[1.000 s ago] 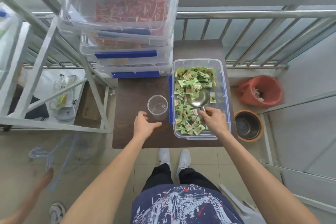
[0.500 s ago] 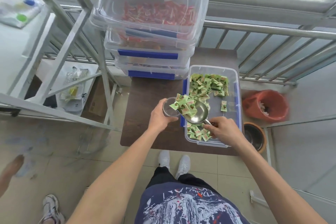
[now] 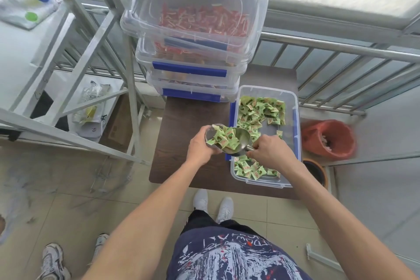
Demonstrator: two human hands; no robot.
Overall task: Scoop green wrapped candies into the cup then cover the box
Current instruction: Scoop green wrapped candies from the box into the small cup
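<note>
A clear open box (image 3: 288,95) with blue side clips lies on the right of a small dark brown table (image 3: 179,120). Green wrapped candies (image 3: 259,109) fill its far part and near end. My left hand (image 3: 201,146) grips a clear plastic cup (image 3: 210,133), tilted, just left of the box. My right hand (image 3: 270,151) holds the handle of a metal scoop (image 3: 241,141). The scoop's bowl rests against the cup's mouth, and several green candies (image 3: 223,137) slide from it into the cup. No lid for the box is in view.
Three stacked clear lidded boxes (image 3: 193,29) with red candies stand at the table's far left. A metal rack (image 3: 75,57) is at the left, a railing (image 3: 341,50) behind. An orange bin (image 3: 327,138) and a dark pot (image 3: 314,171) sit on the floor at the right. Another person's shoes (image 3: 52,259) are at the lower left.
My left hand took hold of the cup and lifted it. My right hand raised the loaded scoop out of the box to the cup's mouth, where candies now tip in.
</note>
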